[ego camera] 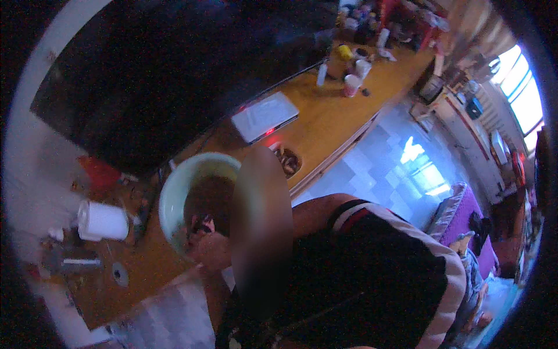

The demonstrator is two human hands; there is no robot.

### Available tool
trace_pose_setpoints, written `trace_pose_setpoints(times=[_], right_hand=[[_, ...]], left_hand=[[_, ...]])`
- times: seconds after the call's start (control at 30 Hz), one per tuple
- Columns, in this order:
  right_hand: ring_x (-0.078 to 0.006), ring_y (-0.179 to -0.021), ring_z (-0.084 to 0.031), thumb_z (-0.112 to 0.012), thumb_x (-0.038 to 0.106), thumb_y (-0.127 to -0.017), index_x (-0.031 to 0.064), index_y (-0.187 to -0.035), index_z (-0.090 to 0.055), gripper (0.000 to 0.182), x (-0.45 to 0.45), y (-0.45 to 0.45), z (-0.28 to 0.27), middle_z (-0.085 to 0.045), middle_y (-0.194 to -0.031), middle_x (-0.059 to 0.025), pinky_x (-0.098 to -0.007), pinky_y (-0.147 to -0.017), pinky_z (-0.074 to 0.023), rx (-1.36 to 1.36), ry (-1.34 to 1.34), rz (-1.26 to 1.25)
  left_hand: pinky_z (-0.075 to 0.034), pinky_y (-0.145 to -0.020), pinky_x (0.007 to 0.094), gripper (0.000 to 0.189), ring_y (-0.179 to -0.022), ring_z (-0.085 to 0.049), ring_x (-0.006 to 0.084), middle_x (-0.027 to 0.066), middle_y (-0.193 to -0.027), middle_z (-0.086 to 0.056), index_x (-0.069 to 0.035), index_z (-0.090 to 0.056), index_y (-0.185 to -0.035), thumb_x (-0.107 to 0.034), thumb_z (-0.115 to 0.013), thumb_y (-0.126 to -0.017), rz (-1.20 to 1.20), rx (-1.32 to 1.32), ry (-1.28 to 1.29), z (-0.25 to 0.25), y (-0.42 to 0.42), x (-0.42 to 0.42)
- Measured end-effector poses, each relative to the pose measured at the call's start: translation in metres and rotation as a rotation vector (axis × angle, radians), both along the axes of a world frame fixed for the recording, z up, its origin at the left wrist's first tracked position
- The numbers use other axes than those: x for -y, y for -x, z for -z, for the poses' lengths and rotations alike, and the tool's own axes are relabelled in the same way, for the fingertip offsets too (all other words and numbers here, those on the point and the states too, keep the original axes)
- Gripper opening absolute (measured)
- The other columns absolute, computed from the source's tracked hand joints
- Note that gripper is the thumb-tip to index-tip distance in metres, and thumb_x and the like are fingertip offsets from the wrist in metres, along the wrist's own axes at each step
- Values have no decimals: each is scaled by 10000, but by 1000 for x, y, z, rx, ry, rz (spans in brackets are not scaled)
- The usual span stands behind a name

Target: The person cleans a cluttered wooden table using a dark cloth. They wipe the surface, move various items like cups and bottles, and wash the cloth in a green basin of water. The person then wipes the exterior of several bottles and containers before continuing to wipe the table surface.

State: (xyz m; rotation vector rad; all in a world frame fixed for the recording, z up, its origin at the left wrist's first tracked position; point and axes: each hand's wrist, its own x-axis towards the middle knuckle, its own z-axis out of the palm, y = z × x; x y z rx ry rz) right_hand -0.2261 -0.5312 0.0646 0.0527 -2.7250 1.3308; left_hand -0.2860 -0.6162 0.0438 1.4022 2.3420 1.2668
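Note:
A pale green basin [170,209] stands on a wooden counter [322,126] in front of me, with dark brown contents that are too dim to make out. My left hand [211,251] is at the basin's near left side, its fingers reaching over the rim. Something small and dark shows among those fingers, but whether they grip it is unclear. My right arm [307,213] stretches from a dark sleeve towards the basin. A blurred oval patch covers its far end, so my right hand is out of view. Beyond the patch sits a bowl of brown pieces [287,162].
A flat silver device [266,117] with red lights lies behind the bowl. Cups [352,83] and small items crowd the counter's far end. A white paper roll [104,221] and a small round roll [120,274] are at left. Another person's legs [473,266] rest by a purple sofa [462,213].

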Motion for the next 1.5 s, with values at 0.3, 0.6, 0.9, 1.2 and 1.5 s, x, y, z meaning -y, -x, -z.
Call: trace_pose_setpoints(times=[0.3,0.6,0.9,1.2,1.5], right_hand=[[-302,-827,-591,-463,419,-780,70,-981,-592,423,-8,-4,-31,-601,-880,-182,-398,-744,-460,-90,-72,100],[-294,-860,-582,-455,444,-779,92,-977,-603,430,-60,33,-21,-606,-882,-161,-379,-775,-446,222,-91,362],[-354,-900,-546,-503,336,-783,70,-1134,-460,443,-102,7,21,-513,-1049,-218,-427,-797,-426,434,-122,531],[-364,-879,-549,-578,216,-704,90,-1094,-452,428,-81,-3,52,-523,-1019,-205,-428,-744,-458,306,-436,104],[-303,-912,-543,-588,126,-679,115,-979,-530,306,-14,-27,-82,-532,-1015,-125,-368,-755,-459,-192,-256,-34]], left_hand=[[-346,-933,383,755,-1114,-400,280,110,-1170,-440,-54,-361,-1208,-173,-743,-568,-314,-471,283,26,19,-26],[-387,-896,323,561,-1076,-446,204,102,-1145,-435,-18,-375,-1187,-38,-627,-686,65,914,-505,-6,-16,-37],[-393,-863,441,457,-1092,-416,273,82,-1163,-422,-128,-366,-1199,-169,-540,-778,-192,1236,-457,-9,12,-11],[-350,-930,383,615,-1076,-439,265,126,-1183,-439,-16,-443,-1132,-217,-729,-625,-220,1320,-362,-13,-10,-26],[-359,-916,345,366,-1077,-444,241,63,-1102,-511,-116,-471,-1128,-318,-474,-823,367,1524,-877,-9,-2,-8]])
